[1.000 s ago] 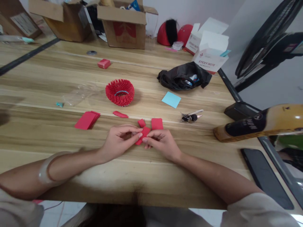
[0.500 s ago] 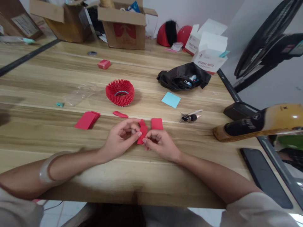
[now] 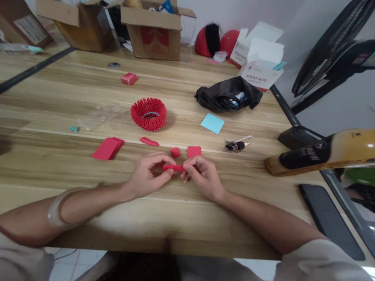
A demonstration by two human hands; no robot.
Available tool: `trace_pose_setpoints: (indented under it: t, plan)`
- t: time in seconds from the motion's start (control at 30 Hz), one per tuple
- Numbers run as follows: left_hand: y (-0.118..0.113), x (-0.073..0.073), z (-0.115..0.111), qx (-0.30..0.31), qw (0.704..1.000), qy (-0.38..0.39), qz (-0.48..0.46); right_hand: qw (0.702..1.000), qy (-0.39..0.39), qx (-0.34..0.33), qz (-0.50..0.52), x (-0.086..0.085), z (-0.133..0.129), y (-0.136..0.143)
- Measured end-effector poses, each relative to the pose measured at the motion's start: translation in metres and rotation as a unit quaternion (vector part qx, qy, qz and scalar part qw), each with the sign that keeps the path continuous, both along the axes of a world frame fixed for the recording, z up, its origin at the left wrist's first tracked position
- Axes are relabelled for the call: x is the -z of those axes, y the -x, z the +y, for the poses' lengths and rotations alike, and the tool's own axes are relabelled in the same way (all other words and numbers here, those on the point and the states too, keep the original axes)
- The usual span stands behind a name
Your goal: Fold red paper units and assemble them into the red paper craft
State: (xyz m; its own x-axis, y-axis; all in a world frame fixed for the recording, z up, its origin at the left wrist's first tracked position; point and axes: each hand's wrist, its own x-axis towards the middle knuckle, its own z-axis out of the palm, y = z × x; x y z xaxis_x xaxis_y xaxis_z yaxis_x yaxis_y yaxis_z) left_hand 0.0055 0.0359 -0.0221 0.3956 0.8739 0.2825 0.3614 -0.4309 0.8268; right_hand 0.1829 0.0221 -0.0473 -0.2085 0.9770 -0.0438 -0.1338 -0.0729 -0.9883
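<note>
A narrow folded strip of red paper [image 3: 173,168] is stretched level between my hands. My left hand [image 3: 152,170] pinches its left end between thumb and fingers. At the other end, my right hand [image 3: 204,174] grips it with thumb and fingertips. Just beyond them lie a small red paper piece [image 3: 175,152] and a red paper square [image 3: 194,152]. To the left is a stack of red paper [image 3: 108,148]. A red bowl of many folded paper pieces [image 3: 149,114] stands farther back, with a curved red paper piece [image 3: 149,141] in front of it.
A light blue sticky note [image 3: 212,123], keys [image 3: 236,145] and a black plastic bag [image 3: 228,95] lie to the right. A bottle [image 3: 319,153] and a phone [image 3: 331,220] are at the right edge. Cardboard boxes [image 3: 158,43] stand at the back.
The red paper in my hands has turned from upright to level and looks narrower. The small red piece beyond my fingers now shows whole on the table. My left hand has shifted slightly.
</note>
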Motion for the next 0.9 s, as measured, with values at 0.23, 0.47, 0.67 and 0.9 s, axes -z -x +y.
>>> trace_pose_setpoints:
  t: [0.23,0.47,0.67,0.9]
  plan:
    - [0.0006,-0.0007,0.0003,-0.028,0.999,-0.012,0.045,0.994,-0.096,0.008,-0.042,-0.0030,-0.0058,-0.0026]
    - [0.0014,0.0000,0.0007,-0.028,0.997,-0.065,0.021,0.984,-0.171,-0.051,-0.026,-0.0044,-0.0058,-0.0055]
    - [0.0013,0.0009,0.0003,0.008,0.994,-0.111,0.011,0.994,-0.043,-0.069,0.078,0.0003,-0.0025,-0.0011]
    - [0.0024,0.0031,0.0024,0.028,0.986,-0.164,0.015,0.992,0.010,-0.079,0.096,0.0004,0.0009,-0.0030]
